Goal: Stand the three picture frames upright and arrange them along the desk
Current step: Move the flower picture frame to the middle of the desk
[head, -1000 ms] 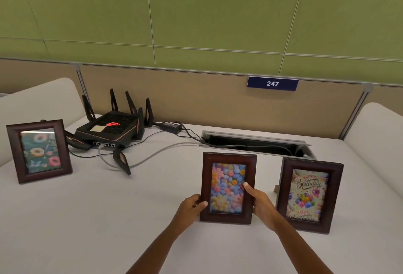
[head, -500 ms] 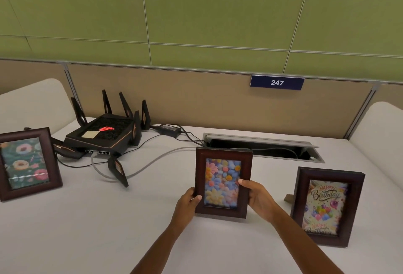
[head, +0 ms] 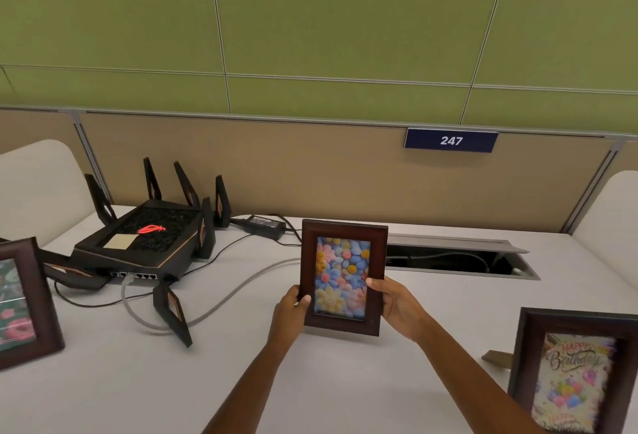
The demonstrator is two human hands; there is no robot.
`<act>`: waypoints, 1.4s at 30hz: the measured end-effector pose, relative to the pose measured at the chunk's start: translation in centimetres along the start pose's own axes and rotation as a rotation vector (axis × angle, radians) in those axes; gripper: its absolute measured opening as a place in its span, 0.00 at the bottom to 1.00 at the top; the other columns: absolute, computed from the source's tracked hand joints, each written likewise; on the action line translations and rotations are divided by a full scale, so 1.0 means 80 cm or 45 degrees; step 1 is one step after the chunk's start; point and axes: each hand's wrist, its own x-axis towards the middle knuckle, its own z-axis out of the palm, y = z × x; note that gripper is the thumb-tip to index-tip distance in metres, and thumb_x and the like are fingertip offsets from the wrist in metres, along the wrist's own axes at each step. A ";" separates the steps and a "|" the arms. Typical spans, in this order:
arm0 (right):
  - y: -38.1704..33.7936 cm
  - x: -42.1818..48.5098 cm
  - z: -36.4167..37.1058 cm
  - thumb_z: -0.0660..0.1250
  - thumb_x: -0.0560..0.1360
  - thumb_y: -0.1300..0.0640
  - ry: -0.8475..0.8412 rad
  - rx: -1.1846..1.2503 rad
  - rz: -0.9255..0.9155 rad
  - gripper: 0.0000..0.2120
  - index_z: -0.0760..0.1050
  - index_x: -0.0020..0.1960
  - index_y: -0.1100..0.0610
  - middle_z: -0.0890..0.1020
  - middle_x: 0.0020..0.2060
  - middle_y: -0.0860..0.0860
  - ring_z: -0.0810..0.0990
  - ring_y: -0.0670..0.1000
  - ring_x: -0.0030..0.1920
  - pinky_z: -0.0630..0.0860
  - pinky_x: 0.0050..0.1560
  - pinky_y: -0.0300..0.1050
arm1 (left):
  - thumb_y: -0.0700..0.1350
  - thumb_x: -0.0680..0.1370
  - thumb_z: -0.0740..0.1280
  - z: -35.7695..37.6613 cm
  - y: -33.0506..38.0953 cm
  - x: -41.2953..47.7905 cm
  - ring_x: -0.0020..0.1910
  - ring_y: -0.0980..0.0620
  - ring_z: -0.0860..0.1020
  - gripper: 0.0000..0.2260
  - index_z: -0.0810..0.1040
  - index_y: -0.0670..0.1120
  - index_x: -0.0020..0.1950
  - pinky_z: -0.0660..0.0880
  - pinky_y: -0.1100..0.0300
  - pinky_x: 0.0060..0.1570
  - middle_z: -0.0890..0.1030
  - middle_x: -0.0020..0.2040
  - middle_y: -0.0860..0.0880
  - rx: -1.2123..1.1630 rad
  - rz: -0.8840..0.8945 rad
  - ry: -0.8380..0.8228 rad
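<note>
Mid-desk (head: 448,313), both hands gripping flower frame (head: 343,278)

Green panelled wall (head: 310,12) above a tan partition (head: 310,171); white desk (head: 103,392) below.

Both hands (head: 291,316) grip upright flower frame (head: 342,276) on desk (head: 138,382)

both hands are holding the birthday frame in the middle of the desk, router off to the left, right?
Not quite: the head view shows the left hand and right hand holding the dark wooden flower-picture frame. The birthday frame stands untouched at right. The black router is left.
</note>
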 end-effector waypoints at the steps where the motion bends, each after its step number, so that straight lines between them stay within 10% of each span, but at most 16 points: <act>1: 0.000 0.007 0.000 0.60 0.76 0.60 0.008 0.008 0.003 0.08 0.74 0.51 0.51 0.81 0.48 0.50 0.82 0.51 0.47 0.82 0.41 0.41 | 0.41 0.80 0.56 0.000 0.000 0.007 0.60 0.42 0.76 0.13 0.70 0.36 0.61 0.76 0.50 0.59 0.77 0.60 0.38 0.004 0.003 0.005; 18: 0.004 0.069 -0.003 0.61 0.76 0.59 0.045 0.016 0.077 0.13 0.69 0.60 0.56 0.78 0.54 0.54 0.78 0.55 0.53 0.73 0.58 0.53 | 0.42 0.81 0.56 0.011 -0.016 0.043 0.57 0.43 0.77 0.13 0.71 0.36 0.60 0.77 0.54 0.53 0.79 0.58 0.39 0.091 0.018 0.175; 27: 0.020 0.070 -0.001 0.61 0.76 0.54 0.098 -0.019 0.073 0.05 0.73 0.51 0.50 0.82 0.48 0.49 0.82 0.51 0.47 0.80 0.46 0.46 | 0.44 0.80 0.55 0.016 -0.032 0.034 0.48 0.52 0.76 0.13 0.71 0.36 0.57 0.74 0.71 0.38 0.79 0.56 0.39 0.049 0.024 0.150; 42: 0.028 0.083 0.000 0.63 0.75 0.61 0.137 -0.113 0.030 0.08 0.71 0.51 0.50 0.80 0.48 0.49 0.81 0.52 0.47 0.80 0.45 0.45 | 0.43 0.80 0.56 0.014 -0.038 0.040 0.50 0.51 0.76 0.12 0.72 0.36 0.57 0.76 0.61 0.47 0.79 0.56 0.39 -0.040 0.030 0.150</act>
